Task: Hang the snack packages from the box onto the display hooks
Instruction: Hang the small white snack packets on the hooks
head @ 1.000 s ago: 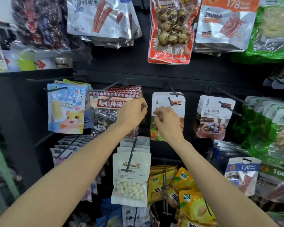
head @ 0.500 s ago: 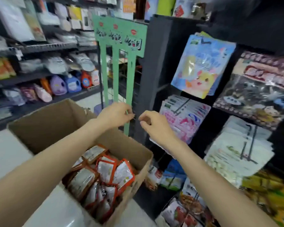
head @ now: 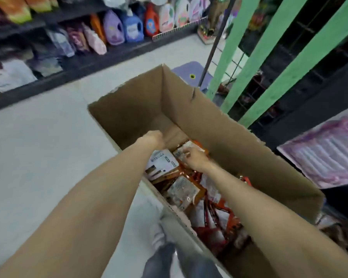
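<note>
An open cardboard box (head: 219, 125) stands on the floor below me, its near half filled with orange and red snack packages (head: 181, 189). My left hand (head: 154, 138) hovers over the box's far, bare end with its fingers curled and nothing visible in it. Just to its right, my right hand (head: 196, 160) is down inside the box. Its fingertips rest on the top edge of a clear-fronted package (head: 186, 148), beside a white-labelled package (head: 163, 161). Whether the fingers have closed on it is blurred. No display hooks are in view.
A green slatted display frame (head: 269, 57) rises just behind the box on the right. Pink hanging packs (head: 325, 155) are at the right edge. Detergent bottles (head: 129, 27) line a low shelf across the aisle. My shoe (head: 159, 235) stands by the box's near left side.
My view swung from the hook wall left and down to the box. Both hands left the hanging packages and dropped into the box, the right one reaching the snacks.
</note>
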Demonstrator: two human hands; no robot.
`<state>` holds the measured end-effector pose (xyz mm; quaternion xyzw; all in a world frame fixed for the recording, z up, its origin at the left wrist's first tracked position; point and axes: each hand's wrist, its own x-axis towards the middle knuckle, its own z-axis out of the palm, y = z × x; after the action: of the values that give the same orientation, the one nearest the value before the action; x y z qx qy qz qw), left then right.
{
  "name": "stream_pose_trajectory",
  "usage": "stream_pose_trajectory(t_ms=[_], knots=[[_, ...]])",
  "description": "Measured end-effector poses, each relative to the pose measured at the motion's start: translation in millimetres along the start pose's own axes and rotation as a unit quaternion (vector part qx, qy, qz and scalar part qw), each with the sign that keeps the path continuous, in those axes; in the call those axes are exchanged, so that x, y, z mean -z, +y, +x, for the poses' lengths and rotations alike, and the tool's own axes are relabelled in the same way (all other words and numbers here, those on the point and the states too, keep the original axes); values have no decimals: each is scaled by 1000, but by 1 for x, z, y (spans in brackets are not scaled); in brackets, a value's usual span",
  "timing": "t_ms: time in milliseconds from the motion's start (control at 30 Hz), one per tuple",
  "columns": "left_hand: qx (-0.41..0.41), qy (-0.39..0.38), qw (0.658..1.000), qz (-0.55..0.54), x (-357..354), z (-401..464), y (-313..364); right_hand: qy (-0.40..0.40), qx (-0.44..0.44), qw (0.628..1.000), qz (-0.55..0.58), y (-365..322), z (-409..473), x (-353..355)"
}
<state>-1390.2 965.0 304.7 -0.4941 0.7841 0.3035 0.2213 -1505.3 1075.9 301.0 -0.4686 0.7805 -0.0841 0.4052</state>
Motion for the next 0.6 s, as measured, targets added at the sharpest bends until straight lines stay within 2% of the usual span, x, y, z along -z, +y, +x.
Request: stream_pose_trajectory(t_ms=[133,267,367,433,533,600], knots=[[26,-85,995,54,-11,28,-12,-49,-54,996,49,5,39,-26],[41,-179,973,136,-22,35,-16,-20,-127,990,57,8,65,-43],[16,-163,975,152,-25,39,-17,-24,-143,982,125,13,74,-43],[15,-141,983,118,-26,46,-21,5,-129,971,199,13,73,-39],[4,-95,993,65,-26,44,-17,71,-125,944,297,13,69,-32],[-14,-70,996,50,-27,41,-11,86,-128,919,364,15,67,-29]])
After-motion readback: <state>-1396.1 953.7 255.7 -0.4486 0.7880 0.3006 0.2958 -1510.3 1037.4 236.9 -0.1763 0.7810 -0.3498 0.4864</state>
